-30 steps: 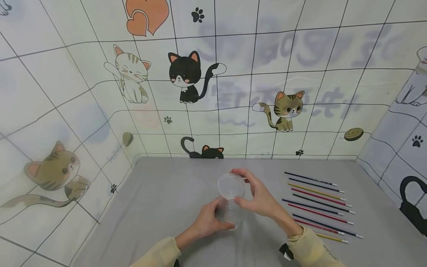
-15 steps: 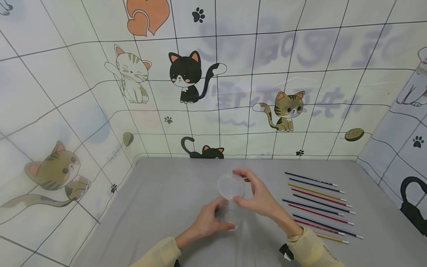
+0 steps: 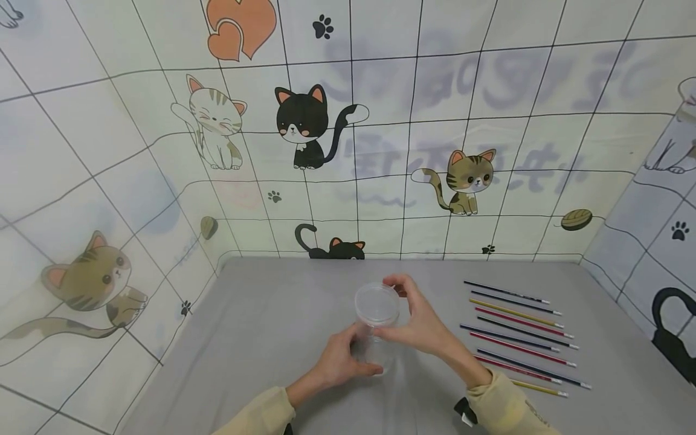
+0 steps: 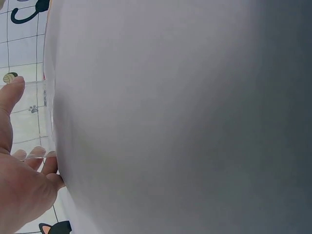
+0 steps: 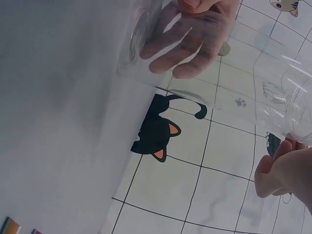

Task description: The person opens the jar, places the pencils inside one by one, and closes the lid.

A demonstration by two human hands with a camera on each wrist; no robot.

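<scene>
A clear plastic jar (image 3: 376, 352) with a round clear lid (image 3: 377, 304) stands upright between the hands on the grey table. Low on the jar's body, my left hand (image 3: 338, 360) grips it from the left, thumb toward the front. My right hand (image 3: 421, 324) holds the lid's rim from the right, with the thumb at the front and the fingers at the far side. In the right wrist view the see-through jar (image 5: 239, 83) shows the left hand's fingers behind its wall. The left wrist view catches my left hand (image 4: 22, 190) at its edge.
Several pencils (image 3: 522, 335) in dark, red and yellow lie in a slanting row right of the jar, near the right forearm. The grey table (image 3: 272, 308) ends at a cloth wall (image 3: 380, 199) printed with cats. A black strap-like object (image 3: 674, 332) is at far right.
The right thumb has slid left along the front of the lid's rim, and the fingers have shifted slightly right at the back. The left hand and the jar have stayed in place.
</scene>
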